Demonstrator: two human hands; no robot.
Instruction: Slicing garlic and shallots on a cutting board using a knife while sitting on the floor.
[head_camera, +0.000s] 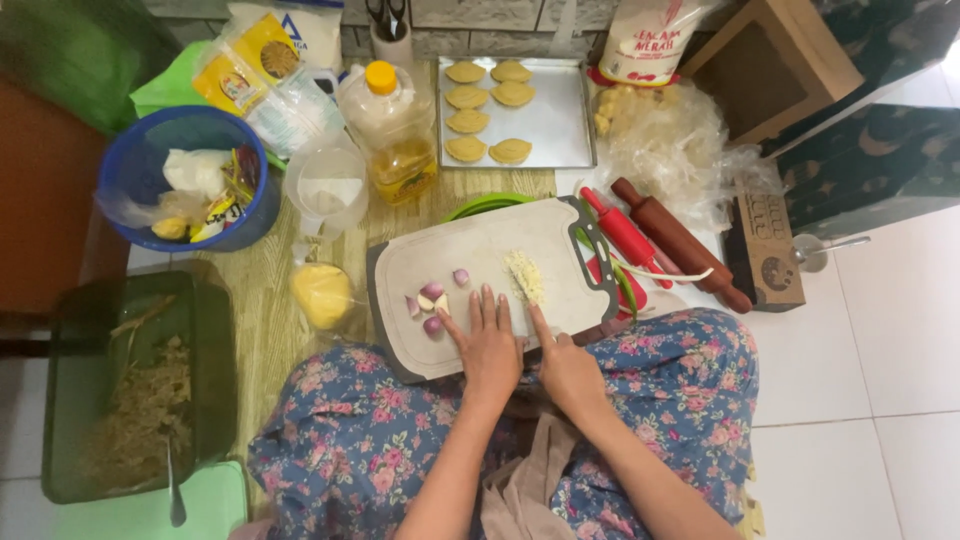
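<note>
Left hand (488, 345) is lying flat on the board (470, 255), fingers spread and pointing away from the body, gripping nothing. Shallots (430, 300) are sitting just beyond and left of its fingertips; the nearest one is close to the thumb, contact unclear.

Right hand (568, 372) is resting at the board's near edge, index finger stretched out, other fingers curled; cannot tell whether they are enclosing anything. The index tip is reaching toward the chopped garlic (524, 276), a narrow heap just ahead of it. The heap's long axis is running away from the body, leaning slightly left at its far end.

Red rolling pin (625, 236) is lying right of the hands, angled diagonally.
</note>
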